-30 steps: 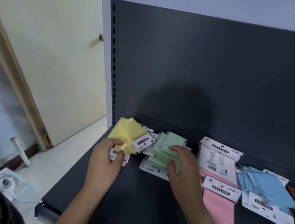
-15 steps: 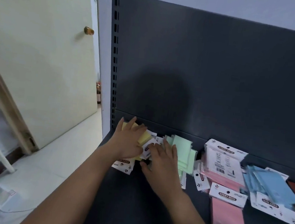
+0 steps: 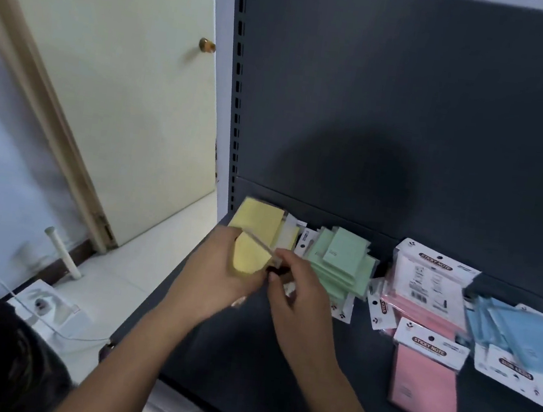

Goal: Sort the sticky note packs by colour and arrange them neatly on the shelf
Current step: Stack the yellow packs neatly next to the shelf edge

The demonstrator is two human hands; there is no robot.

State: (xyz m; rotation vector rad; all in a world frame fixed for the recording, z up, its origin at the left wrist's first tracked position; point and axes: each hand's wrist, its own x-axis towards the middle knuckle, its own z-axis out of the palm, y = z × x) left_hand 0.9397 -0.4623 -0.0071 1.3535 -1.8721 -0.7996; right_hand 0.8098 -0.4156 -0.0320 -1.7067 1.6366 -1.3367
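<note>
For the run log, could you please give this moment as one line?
left hand: holds yellow pack | right hand: pinches its edge | green pile, pink pile, blue pile on shelf

Yellow pack (image 3: pixel 250 259) seen by us only in part: left hand (image 3: pixel 217 278) wraps lower end, right hand (image 3: pixel 302 302) covers header card. Motion blur there; we can't tell exact finger hold. Blue packs (image 3: pixel 517 338) smeared, labels unreadable, heap cut by right edge. Lower green packs (image 3: pixel 341 265) buried under top ones; we can't count them. Print on pink pack (image 3: pixel 425 392) too small.
</note>
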